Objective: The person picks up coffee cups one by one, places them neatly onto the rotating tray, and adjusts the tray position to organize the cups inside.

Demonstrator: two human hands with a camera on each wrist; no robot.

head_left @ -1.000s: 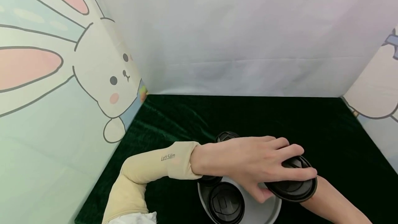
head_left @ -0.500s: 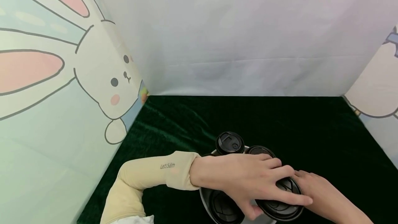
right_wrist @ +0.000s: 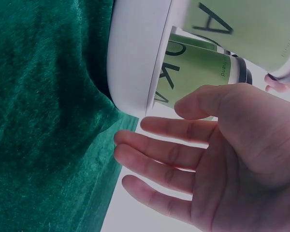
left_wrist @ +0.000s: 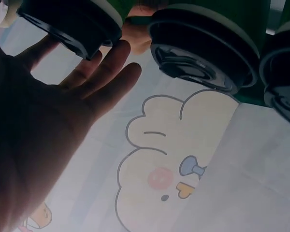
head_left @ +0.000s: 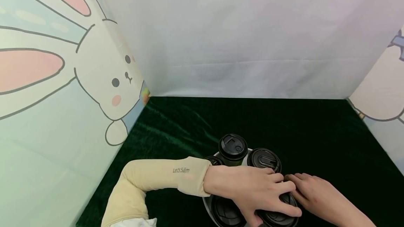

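Five black-lidded cups crowd a white bowl (head_left: 206,200) that sits on the dark green velvet table (head_left: 284,125) near the person's side. In the head view the left hand (head_left: 255,192), in a cream sleeve (head_left: 157,178), reaches across the bowl and lies flat on the lid of the near-right cup (head_left: 279,216), fingers straight and spread over it; the thumb drops to the lid's near edge, though whether it pinches there cannot be told. The right hand (head_left: 315,195) comes in from the right, its fingertips just beside that same lid and next to the left fingers, relaxed and holding nothing; the right wrist view shows its palm open with the fingers loosely extended beside the bowl's white wall (right_wrist: 135,58).

Behind the hands stand two more cups, the back cup (head_left: 233,147) and the right-hand back cup (head_left: 264,159), both upright and close together. A fourth lid (head_left: 215,160) peeks out just past the left wrist, and a fifth lid (head_left: 226,212) lies under the left forearm at the bowl's near-left. The right wrist view shows the cups' pale green sides with dark lettering (right_wrist: 183,72).

Panels enclose the table: a cartoon rabbit panel (head_left: 104,80) on the left, a plain white backdrop (head_left: 246,34) behind, another printed panel (head_left: 378,94) on the right.
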